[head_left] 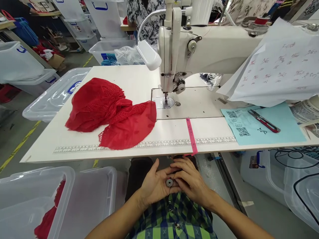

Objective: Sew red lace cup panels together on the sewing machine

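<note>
Below the table's front edge, my left hand [157, 184] is turned palm up, with a small round metal bobbin [169, 181] resting on its fingers. My right hand [191, 181] bends over the left fingers from the right, its fingertips close beside the bobbin. Whatever the right fingertips may pinch is hidden or too fine to see. On the table ahead lies a bunched red lace-edged fabric piece [129, 129], left of the sewing machine needle [166, 99]. The white sewing machine [214, 46] stands behind it.
A red-handled cutter [264, 121] lies on a blue paper sheet [281, 132] at the right. Written white papers [276, 66] lean on the machine. Pink tape [191, 136] crosses the printed ruler [82, 148]. Plastic bins [94, 186] stand at lower left, one containing red fabric [51, 215].
</note>
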